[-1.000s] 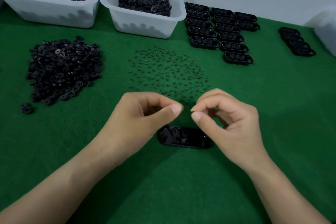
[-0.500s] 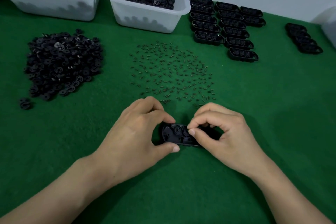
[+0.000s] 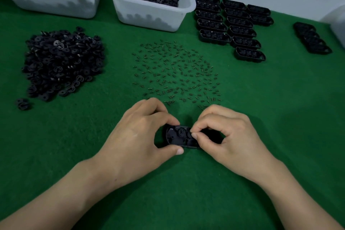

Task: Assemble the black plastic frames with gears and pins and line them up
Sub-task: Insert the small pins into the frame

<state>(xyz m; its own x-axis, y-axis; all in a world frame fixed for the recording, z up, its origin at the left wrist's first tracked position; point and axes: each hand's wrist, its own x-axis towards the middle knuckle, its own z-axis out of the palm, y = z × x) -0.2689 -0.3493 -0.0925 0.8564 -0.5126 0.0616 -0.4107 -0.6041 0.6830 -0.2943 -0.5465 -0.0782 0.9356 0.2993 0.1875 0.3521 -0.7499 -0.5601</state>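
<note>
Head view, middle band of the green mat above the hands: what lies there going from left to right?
Heap of black plastic gears → scatter of small dark metal pins → lined-up rows of black plastic frames → smaller separate row of black frames, near the right edge.

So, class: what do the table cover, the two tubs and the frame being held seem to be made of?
Table cover: green felt-like cloth, matt and fuzzy.
Tubs: whitish plastic, probably; dark parts show faintly through the walls.
Frame: black moulded plastic, with a slight sheen on its edges.
</note>
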